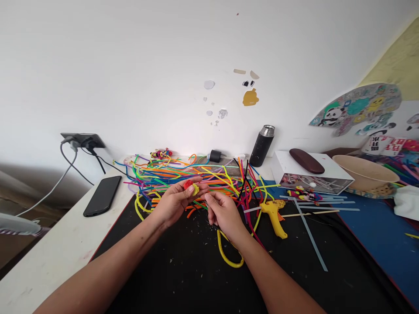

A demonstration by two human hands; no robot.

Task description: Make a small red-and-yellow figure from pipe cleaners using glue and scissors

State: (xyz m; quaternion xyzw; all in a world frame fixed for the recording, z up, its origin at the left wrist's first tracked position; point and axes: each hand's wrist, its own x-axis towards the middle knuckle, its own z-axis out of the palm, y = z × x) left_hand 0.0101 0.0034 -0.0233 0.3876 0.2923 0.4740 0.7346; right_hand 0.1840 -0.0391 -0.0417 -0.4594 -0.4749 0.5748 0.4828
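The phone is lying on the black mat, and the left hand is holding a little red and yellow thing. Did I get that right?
Not quite: the head view shows the phone lying on the white table, beside the black mat. The left hand is indeed holding a little red and yellow thing.

The small lump is red on one side and yellow on the other, and bumpy. The left hand pinches it up high, toward the black mat's far edge. A yellow loop sits farther in from that edge, its top hidden behind the right hand.
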